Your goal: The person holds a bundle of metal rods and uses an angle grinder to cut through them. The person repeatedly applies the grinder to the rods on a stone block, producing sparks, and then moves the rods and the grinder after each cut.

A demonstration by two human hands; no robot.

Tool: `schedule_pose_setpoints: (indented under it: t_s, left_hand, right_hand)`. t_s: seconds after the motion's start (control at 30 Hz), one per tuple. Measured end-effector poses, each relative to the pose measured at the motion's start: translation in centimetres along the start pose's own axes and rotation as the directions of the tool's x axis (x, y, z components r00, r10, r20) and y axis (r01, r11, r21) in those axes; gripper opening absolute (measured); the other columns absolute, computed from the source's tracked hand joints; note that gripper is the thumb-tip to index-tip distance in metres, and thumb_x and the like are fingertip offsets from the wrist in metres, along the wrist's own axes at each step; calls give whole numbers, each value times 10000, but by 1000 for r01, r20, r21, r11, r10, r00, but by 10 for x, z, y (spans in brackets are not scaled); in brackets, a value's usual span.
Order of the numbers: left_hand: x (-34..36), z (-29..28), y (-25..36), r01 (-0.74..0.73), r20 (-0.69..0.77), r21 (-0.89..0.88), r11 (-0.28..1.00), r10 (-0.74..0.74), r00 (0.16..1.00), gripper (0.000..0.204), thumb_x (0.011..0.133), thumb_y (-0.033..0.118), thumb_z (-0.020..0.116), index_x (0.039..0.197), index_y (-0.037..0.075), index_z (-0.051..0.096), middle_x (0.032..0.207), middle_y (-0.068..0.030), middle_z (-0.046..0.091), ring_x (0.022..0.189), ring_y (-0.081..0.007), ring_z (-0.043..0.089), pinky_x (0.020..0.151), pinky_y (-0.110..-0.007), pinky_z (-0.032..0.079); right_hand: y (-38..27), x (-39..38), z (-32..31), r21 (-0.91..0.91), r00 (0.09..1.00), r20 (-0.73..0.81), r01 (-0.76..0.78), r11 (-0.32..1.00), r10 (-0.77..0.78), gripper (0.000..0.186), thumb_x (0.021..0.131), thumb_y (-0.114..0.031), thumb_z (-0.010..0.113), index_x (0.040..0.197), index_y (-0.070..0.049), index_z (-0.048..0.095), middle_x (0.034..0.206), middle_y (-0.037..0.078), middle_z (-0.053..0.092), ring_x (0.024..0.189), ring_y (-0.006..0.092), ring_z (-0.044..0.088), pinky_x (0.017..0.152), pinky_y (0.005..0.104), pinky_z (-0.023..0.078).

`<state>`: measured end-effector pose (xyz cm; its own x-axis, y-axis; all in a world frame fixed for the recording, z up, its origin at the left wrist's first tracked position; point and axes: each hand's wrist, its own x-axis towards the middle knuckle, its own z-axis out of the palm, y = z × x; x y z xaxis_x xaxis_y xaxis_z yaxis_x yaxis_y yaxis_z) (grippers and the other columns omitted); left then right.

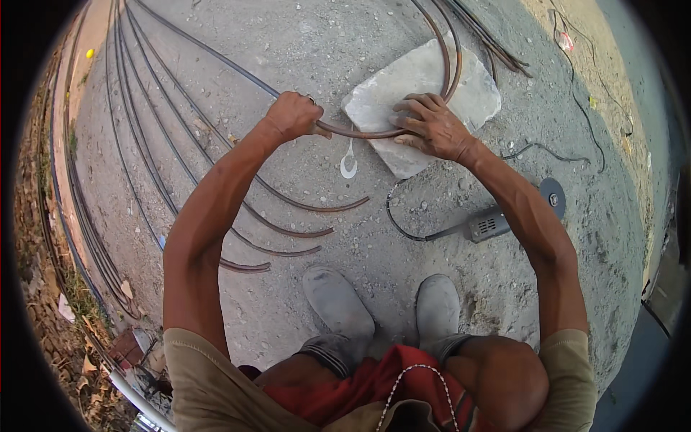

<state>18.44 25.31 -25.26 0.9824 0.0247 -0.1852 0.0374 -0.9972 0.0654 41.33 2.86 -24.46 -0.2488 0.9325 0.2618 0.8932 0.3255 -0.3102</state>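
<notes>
My left hand (294, 115) is closed around a brownish metal rod (360, 135), which runs from the far left through my fist. My right hand (434, 128) grips the rod over a pale stone slab (471, 83), thumb below and fingers curled on top. Beyond my right hand two curved rods (458, 54) come down over the slab from the far edge; whether either is the same piece as the one I grip is hidden under the hand. Below the rod, between my hands, shows a small white hook-shaped piece (349, 167).
An angle grinder (489, 225) with a dark disc (553, 196) and a black cord lies under my right forearm. Several long rods (288, 205) with bent ends fan across the ground at left. More rods (497, 43) lie at far right. My shoes (338, 299) stand nearby.
</notes>
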Motion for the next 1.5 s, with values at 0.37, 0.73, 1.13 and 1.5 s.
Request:
schedule_pose_setpoints:
  t_s: [0.37, 0.73, 1.13, 1.5]
  left_hand:
    - [-1, 1, -4, -31, -30, -49, 998, 30, 999, 550, 503, 609, 758, 543, 112, 526, 515, -65, 522, 503, -265, 565, 494, -369, 453]
    - [32, -5, -8, 15, 1, -135, 991, -15, 1000, 658, 530, 638, 747, 785, 81, 508, 523, -88, 538, 492, -268, 573, 511, -359, 460]
    - [2, 5, 37, 27, -288, -80, 996, -48, 956, 330, 674, 264, 760, 918, 90, 619, 832, -55, 644, 870, -261, 589, 905, -439, 395]
    - [26, 1, 108, 117, -491, -169, 979, -186, 851, 212, 701, 216, 764, 765, 69, 625, 743, -66, 621, 713, -249, 601, 717, -359, 486]
  right_hand:
    - [25, -9, 22, -21, 991, -134, -5, 1000, 3, 412, 785, -490, 606, 777, -89, 510, 826, 55, 471, 812, 216, 474, 767, 340, 383]
    - [53, -15, 7, 74, 989, -93, -111, 991, 118, 461, 794, -527, 591, 863, -76, 531, 915, 81, 502, 978, 255, 468, 899, 354, 361]
    - [86, 5, 36, 302, 424, -515, -724, 621, 745, 617, 720, -404, 674, 1207, -51, 535, 1266, 165, 511, 1255, 304, 377, 1042, 423, 289]
    - [89, -6, 32, 355, 532, -398, -662, 660, 748, 617, 674, -179, 558, 1244, 40, 470, 1292, 267, 448, 1238, 403, 369, 1064, 441, 271]
